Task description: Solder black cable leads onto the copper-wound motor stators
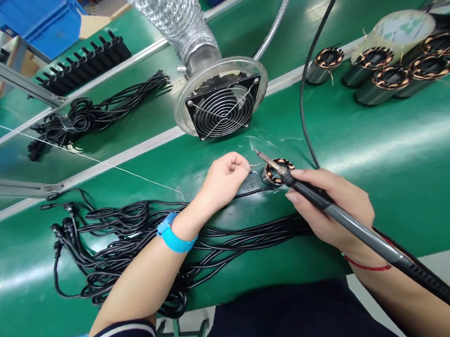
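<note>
My right hand [335,204] is wrapped around a soldering iron [354,229], whose tip points up and left over a motor stator [283,165] with copper windings. Faint smoke hangs by the tip. Just left of the stator, my left hand [227,176] is closed in a pinch, with a thin wire [255,164] sticking out of its fingertips toward the stator. Small coloured wire ends show below it, and a black cable [256,191] runs up beside the stator. The iron partly covers the stator.
A fume extractor fan [224,109] hangs just beyond my hands. Bundled black cables [137,237] lie at left and in front of me. Several stators [384,84] stand at back right by a tape roll [404,28]. A thin white line [103,161] crosses the left side.
</note>
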{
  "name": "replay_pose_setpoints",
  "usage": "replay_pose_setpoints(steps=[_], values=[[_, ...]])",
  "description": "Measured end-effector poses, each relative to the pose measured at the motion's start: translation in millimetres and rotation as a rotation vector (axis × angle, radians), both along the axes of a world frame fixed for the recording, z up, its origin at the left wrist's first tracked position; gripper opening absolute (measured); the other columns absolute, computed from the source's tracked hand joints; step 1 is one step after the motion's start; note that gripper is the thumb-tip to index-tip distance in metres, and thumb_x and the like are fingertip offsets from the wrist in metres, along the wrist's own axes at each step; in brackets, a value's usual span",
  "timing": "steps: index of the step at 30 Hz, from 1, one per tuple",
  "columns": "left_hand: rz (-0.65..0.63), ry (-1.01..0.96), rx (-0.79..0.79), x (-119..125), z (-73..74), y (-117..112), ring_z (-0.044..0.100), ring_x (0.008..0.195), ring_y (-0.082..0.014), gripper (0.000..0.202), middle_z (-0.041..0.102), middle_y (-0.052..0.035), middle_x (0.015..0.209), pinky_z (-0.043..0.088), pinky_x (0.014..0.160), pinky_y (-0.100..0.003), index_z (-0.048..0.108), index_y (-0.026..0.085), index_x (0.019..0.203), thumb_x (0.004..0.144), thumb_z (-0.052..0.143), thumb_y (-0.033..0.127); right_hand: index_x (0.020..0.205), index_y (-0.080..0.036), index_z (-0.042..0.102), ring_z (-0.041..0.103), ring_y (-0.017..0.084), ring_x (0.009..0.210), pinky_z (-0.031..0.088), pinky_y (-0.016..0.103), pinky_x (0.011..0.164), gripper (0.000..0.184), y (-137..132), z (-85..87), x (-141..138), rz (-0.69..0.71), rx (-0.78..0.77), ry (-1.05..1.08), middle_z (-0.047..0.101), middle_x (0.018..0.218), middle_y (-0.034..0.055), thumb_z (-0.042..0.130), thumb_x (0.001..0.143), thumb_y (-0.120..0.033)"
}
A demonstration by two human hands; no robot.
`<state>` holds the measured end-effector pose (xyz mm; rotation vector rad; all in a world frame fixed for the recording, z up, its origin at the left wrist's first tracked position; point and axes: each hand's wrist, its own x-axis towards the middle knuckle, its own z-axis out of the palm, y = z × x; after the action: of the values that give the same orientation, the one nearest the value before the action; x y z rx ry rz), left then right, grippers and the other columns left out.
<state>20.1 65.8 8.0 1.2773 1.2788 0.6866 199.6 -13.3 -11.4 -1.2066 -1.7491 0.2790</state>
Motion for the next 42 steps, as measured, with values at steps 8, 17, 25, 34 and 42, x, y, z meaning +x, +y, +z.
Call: replay_pose_setpoints(steps=[8, 17, 25, 34, 42], values=[[-0.007, -0.007, -0.01, 0.9, 3.3, -0.7, 0.036, 0.05, -0.0055, 0.009, 0.046, 0.0067, 0.054, 0.025, 0.05, -0.02, 0.053, 0.015, 0.065, 0.073, 0.053, 0.013, 0.13, -0.03, 0.054, 0.072, 0.017, 0.085, 0.058, 0.03, 0.079, 0.035, 17.6, 37.0, 2.7, 0.102, -0.23, -0.033, 0.073, 0.092, 0.0, 0.052, 0.096, -0.023], [-0.05, -0.069, 0.01, -2.0, 0.3, -2.3, 0.041, 0.05, -0.0062, 0.006, 0.048, 0.0069, 0.054, 0.03, 0.052, -0.02, 0.053, 0.016, 0.069, 0.075, 0.052, 0.015, 0.131, -0.026, 0.049, 0.066, 0.025, 0.101, 0.053, 0.044, 0.087, 0.043, 33.7, 3.5, -10.3, 0.098, -0.189, -0.105, 0.071, 0.107, 0.0052, 0.054, 0.088, -0.018], [-0.086, -0.089, 0.073, -4.3, -3.6, -5.8, 0.043, 0.051, -0.0065, 0.01, 0.052, 0.0059, 0.056, 0.032, 0.053, -0.019, 0.047, 0.018, 0.071, 0.076, 0.048, 0.009, 0.127, -0.022, 0.05, 0.059, 0.022, 0.081, 0.049, 0.038, 0.073, 0.042, 36.7, 1.6, -21.6, 0.084, 0.015, -0.167, 0.068, 0.087, 0.0034, 0.053, 0.087, -0.014], [-0.204, 0.085, 0.395, -12.4, 4.4, -15.2, 0.053, 0.069, -0.0117, 0.008, 0.057, -0.0001, 0.078, 0.042, 0.066, -0.025, 0.053, 0.018, 0.08, 0.087, 0.053, 0.021, 0.13, -0.027, 0.046, 0.061, 0.018, 0.082, 0.05, 0.038, 0.086, 0.047, 39.6, -3.2, -20.2, 0.124, -0.075, 0.086, 0.065, 0.085, -0.0005, 0.057, 0.086, -0.015], [-0.154, 0.244, 0.451, -9.7, 5.3, -19.5, 0.05, 0.07, -0.0125, 0.008, 0.055, 0.0009, 0.074, 0.04, 0.066, -0.025, 0.054, 0.018, 0.075, 0.083, 0.054, 0.016, 0.13, -0.026, 0.045, 0.063, 0.019, 0.084, 0.05, 0.041, 0.089, 0.045, 40.7, -9.6, -16.3, 0.154, -0.113, 0.089, 0.066, 0.086, 0.0002, 0.057, 0.087, -0.02]])
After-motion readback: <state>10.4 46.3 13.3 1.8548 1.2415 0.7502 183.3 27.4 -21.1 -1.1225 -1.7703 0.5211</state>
